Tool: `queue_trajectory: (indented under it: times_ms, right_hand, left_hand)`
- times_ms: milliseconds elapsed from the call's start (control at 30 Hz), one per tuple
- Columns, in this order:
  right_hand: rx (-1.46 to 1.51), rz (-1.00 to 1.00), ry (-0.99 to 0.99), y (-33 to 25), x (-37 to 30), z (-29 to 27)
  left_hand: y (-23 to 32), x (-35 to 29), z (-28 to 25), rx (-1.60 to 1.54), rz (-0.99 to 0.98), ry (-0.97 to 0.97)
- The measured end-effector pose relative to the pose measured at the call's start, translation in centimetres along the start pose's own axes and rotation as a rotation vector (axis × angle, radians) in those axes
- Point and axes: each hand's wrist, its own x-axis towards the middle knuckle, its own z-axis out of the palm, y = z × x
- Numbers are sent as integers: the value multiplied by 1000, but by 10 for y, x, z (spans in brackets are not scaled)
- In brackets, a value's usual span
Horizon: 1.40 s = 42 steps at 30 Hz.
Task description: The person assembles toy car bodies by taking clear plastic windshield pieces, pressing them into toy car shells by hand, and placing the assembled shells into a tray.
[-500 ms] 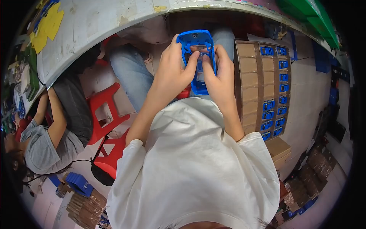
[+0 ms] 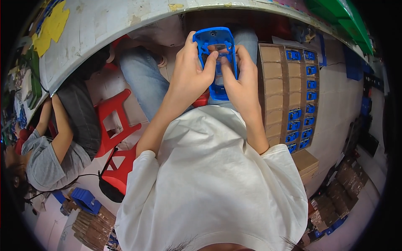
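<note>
A long blue plastic housing shell (image 2: pixel 214 39) is held upright above my lap, its hollow inner side facing me. My left hand (image 2: pixel 189 66) grips its left edge, and the thumb reaches inside near the middle. On the opposite edge, my right hand (image 2: pixel 243 75) is wrapped round the shell with its thumb pressed into the same middle area. Both thumbs lie close together around a window-like opening that looks see-through. Most of my other fingers are hidden behind the shell.
To the right stands a divided carton (image 2: pixel 274 79) with several blue parts in its compartments. A white table edge (image 2: pixel 125 25) curves across the top. At left are a red stool (image 2: pixel 113 121) and a seated person in grey (image 2: pixel 58 159). Blue bins (image 2: pixel 86 200) and stacked cardboard lie behind.
Both hands have raised the blue shell slightly, away from my body. The thumbs have shifted a little inside it, with the grip otherwise the same.
</note>
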Motion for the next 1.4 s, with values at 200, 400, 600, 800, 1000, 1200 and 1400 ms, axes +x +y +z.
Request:
queue_trajectory:
  times_ms: [200, 400, 600, 800, 1000, 1200, 1400]
  right_hand:
    - [166, 83, -165, 17, -7, -3]
    - [229, 89, -146, 26, -6, 2]
    - [222, 81, -97, 24, -5, 5]
    - [146, -21, -11, 40, -2, 19]
    - [32, -131, -221, 50, -21, 13]
    - [-137, 255, 449, 158, -75, -92]
    - [-1245, 896, 923, 330, -287, -198]
  left_hand:
    - [-13, 6, -1, -84, 127, 154]
    - [-17, 7, 6, -156, 194, 207]
    - [-18, 8, 5, -164, 189, 158]
    - [-8, -14, 27, -377, 60, 166]
    - [-30, 2, -1, -189, -78, 120]
    - [-101, 70, -211, 414, -123, 494]
    - [-173, 112, -429, 1103, -310, 525]
